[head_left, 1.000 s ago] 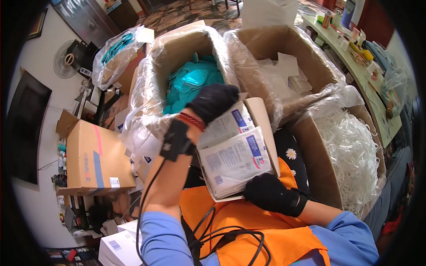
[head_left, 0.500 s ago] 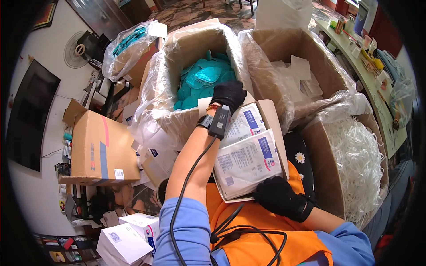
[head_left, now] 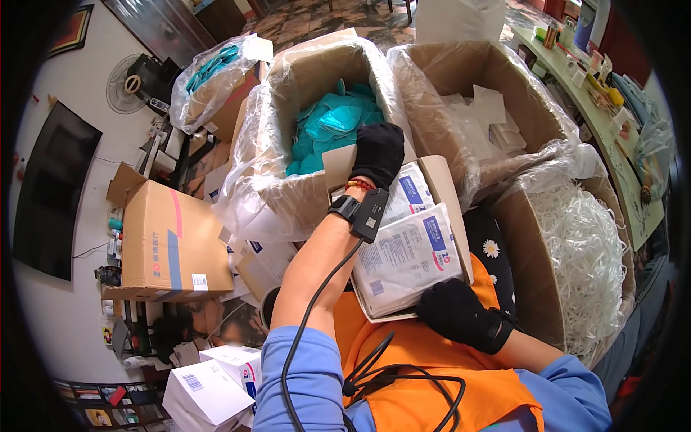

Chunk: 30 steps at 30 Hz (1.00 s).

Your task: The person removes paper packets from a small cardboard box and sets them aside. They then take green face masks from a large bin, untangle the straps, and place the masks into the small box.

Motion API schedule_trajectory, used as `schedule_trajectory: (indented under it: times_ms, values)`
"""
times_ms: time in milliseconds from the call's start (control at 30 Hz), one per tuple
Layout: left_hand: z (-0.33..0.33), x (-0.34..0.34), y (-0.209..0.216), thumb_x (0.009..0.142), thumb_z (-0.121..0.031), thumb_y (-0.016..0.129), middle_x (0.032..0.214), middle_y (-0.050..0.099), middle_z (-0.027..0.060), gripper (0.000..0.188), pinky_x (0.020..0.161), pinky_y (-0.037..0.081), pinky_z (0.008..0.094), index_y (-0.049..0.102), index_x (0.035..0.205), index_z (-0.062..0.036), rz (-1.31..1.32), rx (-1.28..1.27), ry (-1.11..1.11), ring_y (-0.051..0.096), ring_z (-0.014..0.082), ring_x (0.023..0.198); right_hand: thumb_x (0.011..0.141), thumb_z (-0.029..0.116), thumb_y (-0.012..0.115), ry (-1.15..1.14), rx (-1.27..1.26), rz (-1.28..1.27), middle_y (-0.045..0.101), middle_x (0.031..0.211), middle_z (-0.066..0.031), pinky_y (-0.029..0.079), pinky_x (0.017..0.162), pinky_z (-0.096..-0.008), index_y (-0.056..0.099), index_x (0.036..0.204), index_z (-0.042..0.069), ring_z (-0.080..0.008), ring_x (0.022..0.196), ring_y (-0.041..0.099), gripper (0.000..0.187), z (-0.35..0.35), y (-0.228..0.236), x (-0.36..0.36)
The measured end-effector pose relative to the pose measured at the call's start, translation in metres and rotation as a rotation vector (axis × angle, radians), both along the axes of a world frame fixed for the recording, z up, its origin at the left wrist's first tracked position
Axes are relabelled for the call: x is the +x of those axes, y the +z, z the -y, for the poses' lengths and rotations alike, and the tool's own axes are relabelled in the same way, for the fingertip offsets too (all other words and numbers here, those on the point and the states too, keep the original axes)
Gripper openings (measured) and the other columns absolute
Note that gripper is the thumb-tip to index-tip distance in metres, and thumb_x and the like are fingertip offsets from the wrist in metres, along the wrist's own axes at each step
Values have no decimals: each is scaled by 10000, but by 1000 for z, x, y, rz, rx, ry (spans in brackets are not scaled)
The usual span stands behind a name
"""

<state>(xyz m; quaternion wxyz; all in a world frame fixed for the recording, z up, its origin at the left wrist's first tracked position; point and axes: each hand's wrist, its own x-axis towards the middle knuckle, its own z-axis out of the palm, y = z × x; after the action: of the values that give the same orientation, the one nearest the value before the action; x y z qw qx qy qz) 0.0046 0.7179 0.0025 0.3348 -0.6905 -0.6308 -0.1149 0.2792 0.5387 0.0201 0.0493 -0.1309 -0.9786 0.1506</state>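
On my lap lies an opened white cardboard box (head_left: pixel 455 209) filled with flat white printed packets (head_left: pixel 407 263), stacked in two groups. My left hand (head_left: pixel 378 155), in a black glove, is closed at the far end of this box, against its raised flap (head_left: pixel 338 164); the fingertips are hidden from view. At the near right corner, my black-gloved right hand (head_left: pixel 457 313) curls against the box and steadies it, its fingers partly hidden. Beyond my left hand, a plastic-lined carton (head_left: pixel 277 122) holds a heap of teal pieces (head_left: pixel 335 122).
A lined carton (head_left: pixel 432 108) with flat white pieces stands far right; another nearby holds white stringy loops (head_left: pixel 583 266). At left are a brown carton (head_left: pixel 173 237), closed white boxes (head_left: pixel 209 392) and a fan (head_left: pixel 128 83). A black cable (head_left: pixel 309 309) runs along my left arm.
My left hand has shifted slightly right and turned at the box's far end, where more of the flap shows. The box has moved a little to the right, with my right hand still against it.
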Motion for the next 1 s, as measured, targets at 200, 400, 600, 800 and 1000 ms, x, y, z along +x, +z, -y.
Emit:
schedule_trajectory:
  times_ms: [200, 400, 600, 800, 1000]
  values:
    - [17, -4, 6, 822, -142, 588, 824, 629, 102, 95, 700, 480, 455, 624, 895, -93, 71, 10, -24, 636, 286, 767, 806, 213, 646, 1, 32, -26, 593, 722, -92, 483, 604, -417, 655, 769, 111, -271, 691, 625, 109, 3, -1, -1]
    - [51, 5, 26, 871, -134, 554, 1187, 578, 152, 391, 1004, 418, 492, 558, 1257, -71, -44, 70, -57, 560, 305, 1128, 802, 244, 671, 2, -15, -40, 605, 736, -99, 488, 638, -418, 663, 765, 104, -281, 709, 632, 145, -2, 9, -1]
    - [77, 11, 30, 888, -135, 543, 1291, 546, 175, 433, 1134, 326, 540, 532, 1314, -58, -22, 71, -106, 493, 334, 1281, 775, 282, 744, -52, -180, -110, 645, 810, -120, 506, 709, -436, 684, 860, 81, -319, 799, 648, 226, -8, 26, 5]
    - [102, 14, 33, 885, -142, 556, 1280, 539, 176, 420, 1143, 305, 557, 543, 1294, -49, -80, 51, -32, 487, 334, 1281, 801, 214, 704, -91, -124, -146, 646, 838, -106, 516, 716, -410, 661, 969, 82, -312, 817, 647, 219, 3, 47, 11]
    - [133, 30, 41, 891, -142, 542, 1280, 537, 163, 403, 1142, 304, 548, 542, 1284, -52, -26, 3, -45, 480, 321, 1282, 785, 153, 659, -56, 57, -159, 650, 828, -74, 515, 651, -410, 659, 937, 94, -247, 786, 662, 163, 0, 38, 24]
